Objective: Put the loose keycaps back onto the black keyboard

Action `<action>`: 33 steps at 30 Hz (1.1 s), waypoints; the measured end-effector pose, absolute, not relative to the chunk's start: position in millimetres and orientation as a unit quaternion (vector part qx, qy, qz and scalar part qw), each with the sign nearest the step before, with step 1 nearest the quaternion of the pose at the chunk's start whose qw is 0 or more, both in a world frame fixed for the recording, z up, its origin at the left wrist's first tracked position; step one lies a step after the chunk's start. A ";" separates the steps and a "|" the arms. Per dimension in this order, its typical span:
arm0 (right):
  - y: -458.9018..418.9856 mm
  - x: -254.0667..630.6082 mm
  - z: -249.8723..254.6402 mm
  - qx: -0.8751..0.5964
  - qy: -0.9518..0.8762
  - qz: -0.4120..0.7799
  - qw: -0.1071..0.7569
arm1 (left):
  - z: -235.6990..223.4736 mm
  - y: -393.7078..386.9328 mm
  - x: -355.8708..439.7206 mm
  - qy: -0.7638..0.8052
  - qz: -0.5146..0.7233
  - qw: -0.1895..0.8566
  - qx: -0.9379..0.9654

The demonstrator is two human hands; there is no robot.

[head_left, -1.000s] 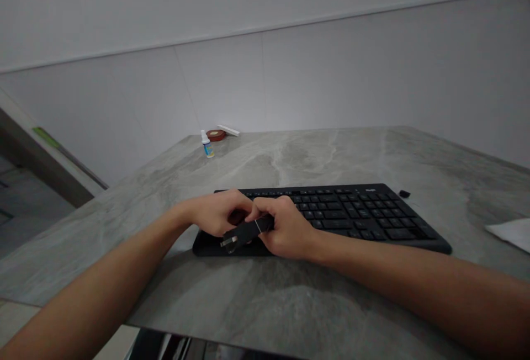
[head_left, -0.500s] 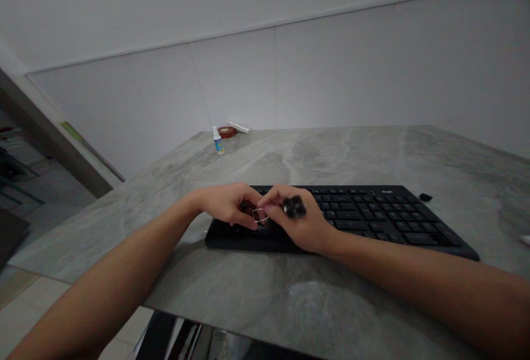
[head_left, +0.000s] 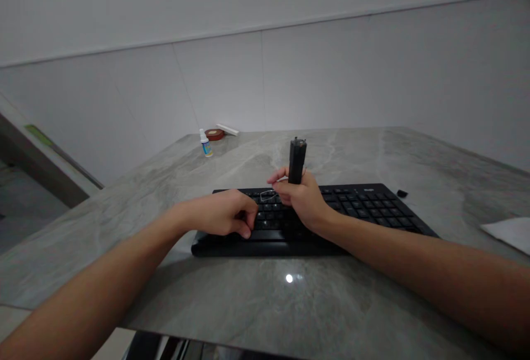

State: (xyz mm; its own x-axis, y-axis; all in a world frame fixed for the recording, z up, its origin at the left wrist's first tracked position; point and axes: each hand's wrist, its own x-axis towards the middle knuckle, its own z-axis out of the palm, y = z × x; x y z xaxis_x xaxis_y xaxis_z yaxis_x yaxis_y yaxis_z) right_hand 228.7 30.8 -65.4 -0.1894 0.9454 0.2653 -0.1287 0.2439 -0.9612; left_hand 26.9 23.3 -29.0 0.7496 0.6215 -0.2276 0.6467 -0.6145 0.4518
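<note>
A black keyboard lies on the grey marbled table, beneath both my hands. My right hand is closed around a keycap puller with a black handle that points up. Its thin wire loop sticks out leftward past my fingers, above the keys. Over the left part of the keyboard, my left hand has its fingers curled in, thumb and forefinger near the keys. Whatever those fingers may hold is hidden.
A small black piece lies right of the keyboard. White paper rests at the right. A small spray bottle, a reddish-brown round item and a white strip sit at the back left, near the wall.
My hands have moved apart. The puller's handle has swung upright in my right hand, and its wire loop has come away from my left fingers. The view has shifted right.
</note>
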 end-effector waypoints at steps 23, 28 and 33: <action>-21.6 292.8 -32.2 -0.301 -0.953 0.015 -0.005 | -37.8 27.6 28.0 0.204 0.031 0.300 0.931; -35.6 282.8 -44.2 -0.264 -0.958 -0.107 -0.034 | -36.2 27.6 29.8 0.241 0.004 0.276 0.931; -40.3 277.6 -49.8 -0.260 -0.960 -0.096 -0.033 | -34.3 30.3 32.4 0.245 -0.021 0.239 0.939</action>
State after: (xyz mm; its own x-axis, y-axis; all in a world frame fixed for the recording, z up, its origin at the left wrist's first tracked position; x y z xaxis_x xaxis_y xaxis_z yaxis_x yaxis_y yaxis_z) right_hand 277.6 -40.3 -49.8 -0.8623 0.5062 -0.0143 0.4934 0.8462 0.2013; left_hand 32.4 30.3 -34.3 0.8788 0.4505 -0.1572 0.4709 -0.7655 0.4386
